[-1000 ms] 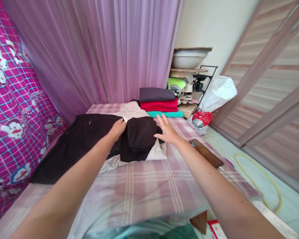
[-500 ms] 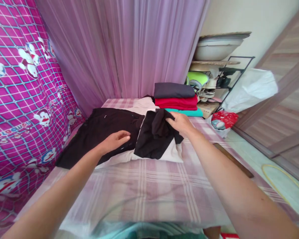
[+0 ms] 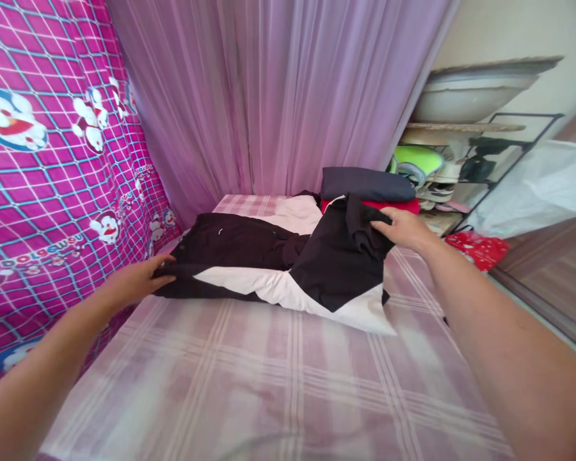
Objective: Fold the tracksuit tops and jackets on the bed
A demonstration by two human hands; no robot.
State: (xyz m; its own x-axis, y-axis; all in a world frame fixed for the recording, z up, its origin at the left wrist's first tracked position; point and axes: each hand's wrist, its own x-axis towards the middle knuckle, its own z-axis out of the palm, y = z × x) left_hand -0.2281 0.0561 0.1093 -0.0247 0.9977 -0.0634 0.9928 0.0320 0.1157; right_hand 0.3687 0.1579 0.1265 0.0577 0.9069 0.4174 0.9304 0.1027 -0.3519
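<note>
A black-and-white garment (image 3: pixel 249 240), which looks like a jacket, lies across the plaid-covered bed. At its left end, my left hand (image 3: pixel 146 276) pinches the dark edge between thumb and fingers. My right hand (image 3: pixel 403 227) is closed on bunched black cloth at the opposite end and holds that part raised off the bed. A white panel of the garment shows along the near side, with a pointed white corner hanging below the lifted part. The fingertips of my right hand are partly hidden in the folds.
Behind the garment sits a folded stack with a dark grey cloth (image 3: pixel 367 184) above a red one (image 3: pixel 403 205). A purple curtain (image 3: pixel 278 96) hangs at the back, a pink patterned cloth (image 3: pixel 67 211) at the left. A rack (image 3: pixel 484 186) with shoes and basins stands at right.
My left hand has moved left and taken hold of the garment's left end. My right hand has lifted its end up and to the right, baring more white panel. The view has shifted.
</note>
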